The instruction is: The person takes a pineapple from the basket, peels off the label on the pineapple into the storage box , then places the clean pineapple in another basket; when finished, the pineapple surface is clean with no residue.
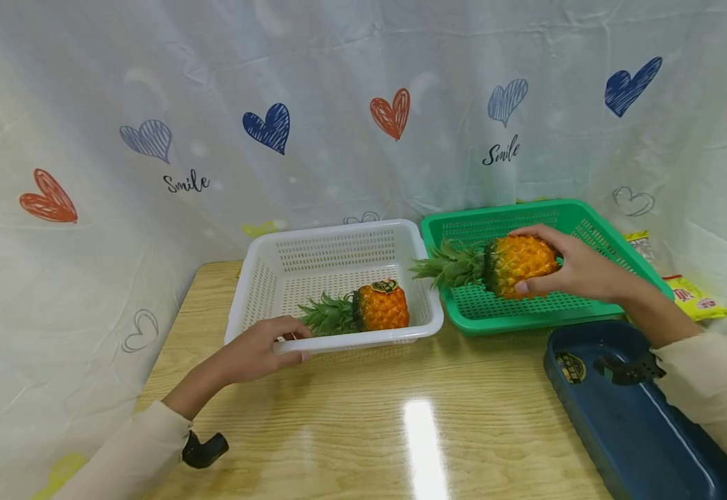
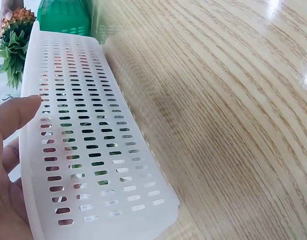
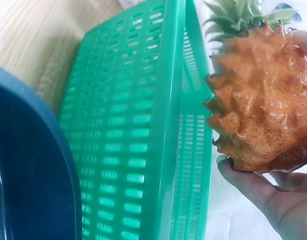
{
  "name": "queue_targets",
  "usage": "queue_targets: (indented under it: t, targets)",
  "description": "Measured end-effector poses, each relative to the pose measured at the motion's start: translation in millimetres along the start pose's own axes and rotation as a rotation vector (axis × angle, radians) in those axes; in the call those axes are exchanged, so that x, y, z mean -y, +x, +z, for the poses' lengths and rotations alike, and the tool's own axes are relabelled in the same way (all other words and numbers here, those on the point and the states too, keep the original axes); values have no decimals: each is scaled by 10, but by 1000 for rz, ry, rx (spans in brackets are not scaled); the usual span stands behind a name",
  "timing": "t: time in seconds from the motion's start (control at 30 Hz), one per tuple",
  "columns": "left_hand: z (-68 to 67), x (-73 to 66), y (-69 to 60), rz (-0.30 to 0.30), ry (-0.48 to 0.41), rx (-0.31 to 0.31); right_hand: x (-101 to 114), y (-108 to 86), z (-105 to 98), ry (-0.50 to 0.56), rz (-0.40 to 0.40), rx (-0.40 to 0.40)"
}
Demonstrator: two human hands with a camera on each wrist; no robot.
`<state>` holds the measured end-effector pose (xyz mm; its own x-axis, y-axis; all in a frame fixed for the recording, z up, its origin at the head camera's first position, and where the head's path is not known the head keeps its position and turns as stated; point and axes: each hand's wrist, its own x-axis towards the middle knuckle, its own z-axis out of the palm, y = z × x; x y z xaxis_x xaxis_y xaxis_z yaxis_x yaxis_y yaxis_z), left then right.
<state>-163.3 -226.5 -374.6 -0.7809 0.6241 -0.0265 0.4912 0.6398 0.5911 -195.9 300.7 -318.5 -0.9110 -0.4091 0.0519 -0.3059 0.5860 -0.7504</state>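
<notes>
My right hand [image 1: 578,267] grips a pineapple [image 1: 519,267] by its orange body, above the green basket [image 1: 513,325]. Its leafy crown points left, toward the white basket's rim. In the right wrist view the pineapple [image 3: 263,100] shows its spiky skin, with the thumb pressed to its base. My left hand [image 1: 263,351] holds the near rim of the white basket [image 1: 338,236] at its front left, thumb outside and fingers over the inner side. A second pineapple [image 1: 385,307] with a dark label lies in that basket, crown to the left.
A dark blue tub [image 1: 632,417] with a gold-and-black sticker stands at the front right, partly under my right forearm. Yellow packets [image 1: 694,298] lie right of the green basket. A white curtain [image 1: 338,104] printed with hearts hangs behind the wooden table [image 1: 338,423].
</notes>
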Motion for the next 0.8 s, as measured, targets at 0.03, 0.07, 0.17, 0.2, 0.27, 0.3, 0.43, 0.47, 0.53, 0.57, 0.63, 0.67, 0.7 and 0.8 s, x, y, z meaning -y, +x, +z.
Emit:
queue_targets:
  t: [0.03,0.07,0.17,0.2,0.27,0.3,0.43,0.47,0.53,0.57,0.63,0.67,0.7,0.8]
  targets:
    - [-2,-1,0,1,-1,1,-12,3,-9,2,3,6]
    - [-3,0,0,2,0,1,-23,6,-19,5,7,13]
    - [-8,2,3,8,4,1,-42,13,-43,16,22,31]
    - [-9,3,4,10,5,2,-46,14,-50,18,25,36]
    - [-11,3,7,13,4,2,-46,19,-61,21,32,44]
    - [-13,0,7,13,2,3,-43,23,-65,23,37,47]
    - [-17,-4,9,15,1,6,-26,48,-76,41,41,55]
    - [-17,-4,9,16,2,7,-22,56,-80,48,40,56]
    - [-17,-2,9,16,4,6,-20,72,-91,46,40,54]
    - [-16,-1,9,16,5,6,-21,81,-99,41,40,51]
    - [-13,2,6,10,7,6,-28,101,-121,24,44,45]
    - [-11,3,4,7,7,6,-35,110,-134,13,44,41]
    - [-9,4,2,3,8,5,-42,119,-148,-1,47,36]
    - [-1,6,-1,-3,9,3,-78,142,-197,-35,59,27]
